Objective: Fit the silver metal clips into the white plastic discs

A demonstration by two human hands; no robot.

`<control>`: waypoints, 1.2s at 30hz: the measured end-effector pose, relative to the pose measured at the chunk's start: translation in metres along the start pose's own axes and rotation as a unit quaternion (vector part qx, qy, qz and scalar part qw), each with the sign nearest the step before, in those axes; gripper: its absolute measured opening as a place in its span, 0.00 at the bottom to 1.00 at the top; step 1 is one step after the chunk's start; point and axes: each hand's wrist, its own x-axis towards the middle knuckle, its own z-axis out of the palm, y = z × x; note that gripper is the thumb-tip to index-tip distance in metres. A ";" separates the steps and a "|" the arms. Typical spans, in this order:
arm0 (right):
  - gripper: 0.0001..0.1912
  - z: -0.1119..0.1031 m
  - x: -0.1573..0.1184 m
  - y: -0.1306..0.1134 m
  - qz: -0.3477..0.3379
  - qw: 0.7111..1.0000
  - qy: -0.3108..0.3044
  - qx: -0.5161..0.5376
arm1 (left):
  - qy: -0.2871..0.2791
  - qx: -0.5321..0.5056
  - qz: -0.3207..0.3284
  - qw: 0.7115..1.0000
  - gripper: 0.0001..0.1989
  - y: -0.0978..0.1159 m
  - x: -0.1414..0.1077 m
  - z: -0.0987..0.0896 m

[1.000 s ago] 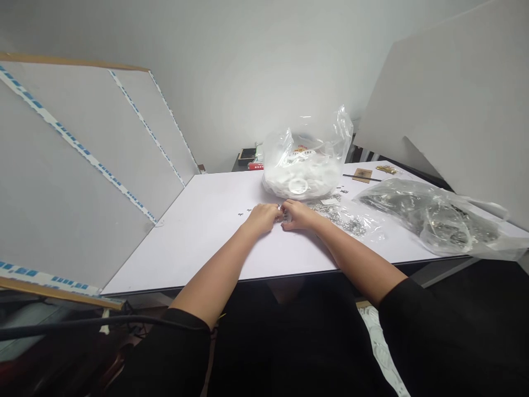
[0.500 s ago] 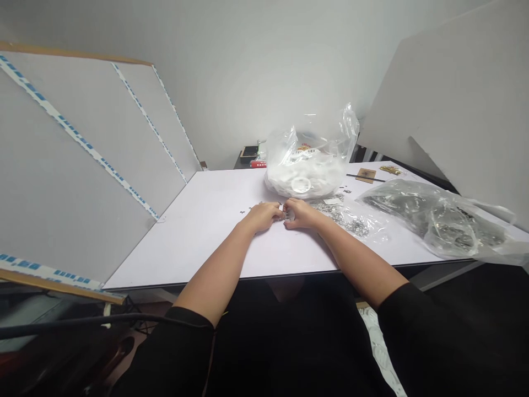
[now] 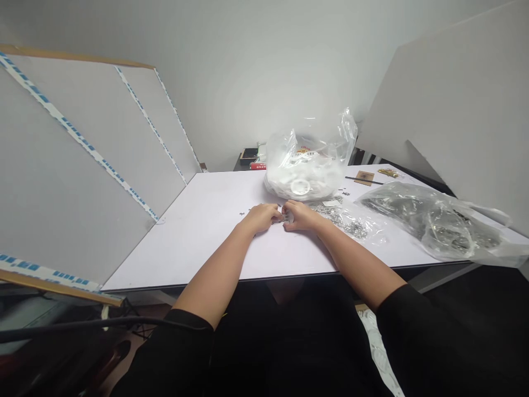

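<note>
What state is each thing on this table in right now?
left hand, curled, fingertips beside the right hand
right hand, fingers pinching a small silvery part
clear bag of white rings, upright, top open, full
clear bag of dark metal parts, lying crumpled
silvery chain-like parts, heaped under thin plastic

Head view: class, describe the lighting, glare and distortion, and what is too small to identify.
Head view: soft, even light; faint shadows under the left hand and right hand; glare on the clear plastic bag; wide-angle stretching of the grey panel; pieces between the hands unclear.
</note>
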 end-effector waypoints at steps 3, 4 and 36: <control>0.18 0.000 0.000 -0.002 0.002 1.000 0.003 -0.012 | -0.002 0.022 -0.018 1.000 0.14 0.006 0.000 0.000; 0.18 0.000 0.000 -0.003 0.005 1.000 0.001 -0.017 | 0.000 0.029 -0.023 0.999 0.14 0.008 0.001 0.000; 0.33 -0.008 0.004 -0.015 0.167 0.921 0.134 0.326 | 0.164 -0.371 0.005 0.914 0.18 -0.007 0.004 0.006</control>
